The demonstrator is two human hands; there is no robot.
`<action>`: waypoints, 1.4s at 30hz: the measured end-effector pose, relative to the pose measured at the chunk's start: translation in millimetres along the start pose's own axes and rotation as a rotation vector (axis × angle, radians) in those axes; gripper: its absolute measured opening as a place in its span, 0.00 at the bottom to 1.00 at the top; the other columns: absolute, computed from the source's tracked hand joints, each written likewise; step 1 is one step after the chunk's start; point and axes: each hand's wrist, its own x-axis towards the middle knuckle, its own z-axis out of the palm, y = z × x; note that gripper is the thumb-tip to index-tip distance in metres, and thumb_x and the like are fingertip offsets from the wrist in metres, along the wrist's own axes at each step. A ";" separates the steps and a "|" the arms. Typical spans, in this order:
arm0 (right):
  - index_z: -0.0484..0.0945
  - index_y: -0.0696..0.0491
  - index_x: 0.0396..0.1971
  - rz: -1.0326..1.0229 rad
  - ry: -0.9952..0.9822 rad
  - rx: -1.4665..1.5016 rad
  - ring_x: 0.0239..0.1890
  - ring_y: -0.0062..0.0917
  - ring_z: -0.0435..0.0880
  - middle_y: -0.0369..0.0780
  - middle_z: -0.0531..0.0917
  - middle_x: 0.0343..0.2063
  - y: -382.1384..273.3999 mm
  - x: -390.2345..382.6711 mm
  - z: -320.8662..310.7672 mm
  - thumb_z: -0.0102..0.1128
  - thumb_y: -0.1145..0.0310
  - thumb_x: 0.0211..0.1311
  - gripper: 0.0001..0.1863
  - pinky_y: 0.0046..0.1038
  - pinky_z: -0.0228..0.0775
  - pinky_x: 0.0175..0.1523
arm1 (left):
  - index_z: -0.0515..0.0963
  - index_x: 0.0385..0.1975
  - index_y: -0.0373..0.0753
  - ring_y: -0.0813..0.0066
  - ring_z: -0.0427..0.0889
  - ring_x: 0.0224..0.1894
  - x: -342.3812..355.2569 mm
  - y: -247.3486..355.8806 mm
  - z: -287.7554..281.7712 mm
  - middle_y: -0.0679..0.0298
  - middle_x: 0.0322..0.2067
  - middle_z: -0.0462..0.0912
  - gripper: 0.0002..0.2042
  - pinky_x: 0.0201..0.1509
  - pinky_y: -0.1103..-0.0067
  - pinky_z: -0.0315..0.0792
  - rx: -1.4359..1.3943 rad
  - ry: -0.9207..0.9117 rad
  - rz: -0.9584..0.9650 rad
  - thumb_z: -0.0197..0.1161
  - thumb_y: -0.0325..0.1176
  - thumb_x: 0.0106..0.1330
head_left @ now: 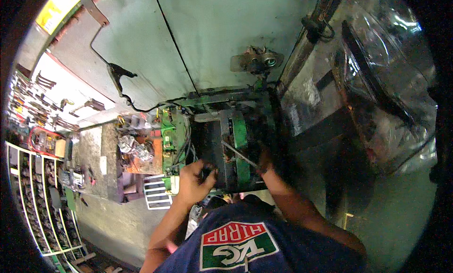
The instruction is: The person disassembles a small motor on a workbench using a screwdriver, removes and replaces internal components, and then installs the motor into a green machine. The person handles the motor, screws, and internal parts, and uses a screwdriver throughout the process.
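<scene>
In front of me stands a dark machine with a green band (240, 136) across it. My right hand (267, 162) is mostly in shadow at the machine's right side. It is closed round one end of a thin metal rod (239, 153), whose far end slants up and left over the dark middle part. At the machine's near left, my left hand (196, 182) has its fingers curled, with thumb and fingertips close together. Something small and dark shows between them, too unclear to name. Beside that hand is a green battery-like box (171, 136) with cables.
Left, a workbench (89, 145) carries metal parts like an alternator (134, 148). A white rack (45, 197) of dark parts stands at far left, below wall-hung tools (37, 100). A grease-marked metal panel (226, 37) rises behind; clear plastic sheeting (387, 60) hangs right.
</scene>
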 end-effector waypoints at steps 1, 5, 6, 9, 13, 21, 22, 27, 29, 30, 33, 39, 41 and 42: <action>0.85 0.53 0.66 -0.014 -0.001 -0.011 0.50 0.29 0.92 0.39 0.92 0.50 -4.0 -0.9 6.0 0.64 0.51 0.83 0.25 0.36 0.86 0.57 | 0.87 0.54 0.37 0.42 0.91 0.48 14.5 -10.8 9.1 0.44 0.49 0.91 0.22 0.52 0.56 0.85 0.015 -0.015 -0.008 0.83 0.31 0.58; 0.83 0.53 0.68 -0.089 0.015 -0.099 0.51 0.29 0.92 0.39 0.92 0.51 -14.8 1.4 1.7 0.65 0.49 0.83 0.27 0.37 0.86 0.58 | 0.76 0.72 0.41 0.42 0.79 0.72 71.3 -37.5 64.4 0.44 0.70 0.80 0.38 0.77 0.51 0.72 0.320 -0.030 0.508 0.83 0.34 0.58; 0.83 0.53 0.68 -0.107 0.025 -0.135 0.51 0.29 0.91 0.40 0.92 0.52 -14.6 5.5 -6.4 0.65 0.49 0.83 0.27 0.37 0.86 0.58 | 0.74 0.75 0.42 0.41 0.76 0.76 83.7 -42.9 75.5 0.44 0.73 0.77 0.41 0.80 0.50 0.69 0.361 -0.091 0.573 0.83 0.35 0.59; 0.82 0.53 0.69 -0.152 0.041 -0.294 0.52 0.30 0.91 0.40 0.92 0.53 -11.5 19.4 -41.3 0.65 0.48 0.82 0.28 0.37 0.85 0.58 | 0.76 0.74 0.43 0.42 0.77 0.75 105.6 -52.4 94.1 0.48 0.72 0.79 0.38 0.79 0.48 0.69 0.356 -0.289 0.414 0.82 0.37 0.60; 0.81 0.53 0.70 -0.155 0.098 -0.720 0.53 0.30 0.91 0.41 0.91 0.54 -22.7 30.6 -73.4 0.66 0.46 0.82 0.30 0.37 0.85 0.58 | 0.79 0.67 0.41 0.38 0.83 0.66 92.7 -51.3 100.2 0.47 0.64 0.84 0.31 0.72 0.52 0.74 0.182 -0.148 0.474 0.79 0.39 0.63; 0.79 0.60 0.74 -0.019 0.143 -1.535 0.69 0.50 0.86 0.55 0.87 0.65 -92.2 4.6 -9.3 0.57 0.24 0.79 0.50 0.53 0.76 0.73 | 0.81 0.65 0.38 0.36 0.81 0.67 107.6 -93.0 111.2 0.45 0.62 0.85 0.34 0.73 0.52 0.73 0.118 -0.147 0.597 0.83 0.36 0.56; 0.78 0.61 0.74 0.044 0.113 -1.633 0.70 0.52 0.85 0.56 0.86 0.66 -105.4 5.5 5.8 0.55 0.24 0.80 0.51 0.53 0.74 0.75 | 0.80 0.66 0.38 0.36 0.80 0.68 109.7 -99.8 110.3 0.45 0.63 0.85 0.36 0.74 0.52 0.72 0.156 -0.187 0.578 0.84 0.36 0.55; 0.79 0.61 0.73 -0.395 -0.035 -1.360 0.70 0.48 0.85 0.54 0.86 0.67 -148.5 -32.3 86.9 0.53 0.37 0.87 0.40 0.47 0.75 0.75 | 0.78 0.70 0.38 0.39 0.78 0.71 106.0 -100.5 112.6 0.45 0.67 0.83 0.42 0.77 0.53 0.69 0.205 -0.115 0.510 0.85 0.36 0.52; 0.81 0.60 0.71 -0.372 -0.180 -1.204 0.72 0.44 0.84 0.52 0.85 0.68 -165.4 -59.0 133.1 0.57 0.48 0.89 0.31 0.43 0.75 0.76 | 0.76 0.72 0.39 0.40 0.78 0.72 101.1 -92.2 114.2 0.46 0.67 0.82 0.43 0.78 0.53 0.69 0.183 -0.122 0.426 0.85 0.37 0.51; 0.82 0.56 0.71 -0.626 -0.315 -1.394 0.74 0.47 0.82 0.53 0.85 0.69 -163.5 -73.9 156.9 0.60 0.52 0.87 0.27 0.46 0.72 0.79 | 0.76 0.72 0.39 0.40 0.78 0.72 98.9 -88.8 113.7 0.46 0.68 0.82 0.43 0.79 0.52 0.69 0.174 -0.131 0.398 0.85 0.38 0.52; 0.84 0.53 0.70 -1.067 -0.972 -1.696 0.69 0.47 0.85 0.50 0.83 0.70 -148.2 -104.7 222.2 0.68 0.68 0.77 0.24 0.44 0.77 0.75 | 0.77 0.71 0.42 0.40 0.78 0.73 99.6 -81.6 109.1 0.46 0.68 0.83 0.42 0.79 0.51 0.68 0.140 -0.145 0.427 0.86 0.40 0.52; 0.90 0.57 0.37 -1.042 -0.834 -2.273 0.50 0.51 0.88 0.51 0.89 0.39 -145.5 -124.6 263.8 0.71 0.51 0.75 0.21 0.53 0.79 0.59 | 0.76 0.74 0.43 0.41 0.77 0.75 93.4 -74.2 105.6 0.48 0.70 0.82 0.42 0.81 0.50 0.65 0.154 -0.108 0.410 0.84 0.43 0.57; 0.90 0.56 0.32 -0.893 -0.377 -2.412 0.48 0.51 0.88 0.51 0.89 0.37 -149.3 -161.2 253.2 0.69 0.50 0.77 0.22 0.52 0.80 0.57 | 0.74 0.76 0.42 0.41 0.76 0.76 91.4 -74.2 106.4 0.47 0.72 0.80 0.43 0.83 0.50 0.65 0.214 -0.101 0.364 0.83 0.43 0.59; 0.90 0.56 0.34 -0.563 -0.425 -2.501 0.49 0.51 0.88 0.51 0.90 0.38 -146.5 -184.9 248.3 0.69 0.51 0.78 0.22 0.52 0.80 0.57 | 0.73 0.77 0.39 0.43 0.74 0.77 89.5 -74.3 110.1 0.46 0.74 0.78 0.43 0.84 0.50 0.63 0.226 -0.061 0.373 0.82 0.43 0.60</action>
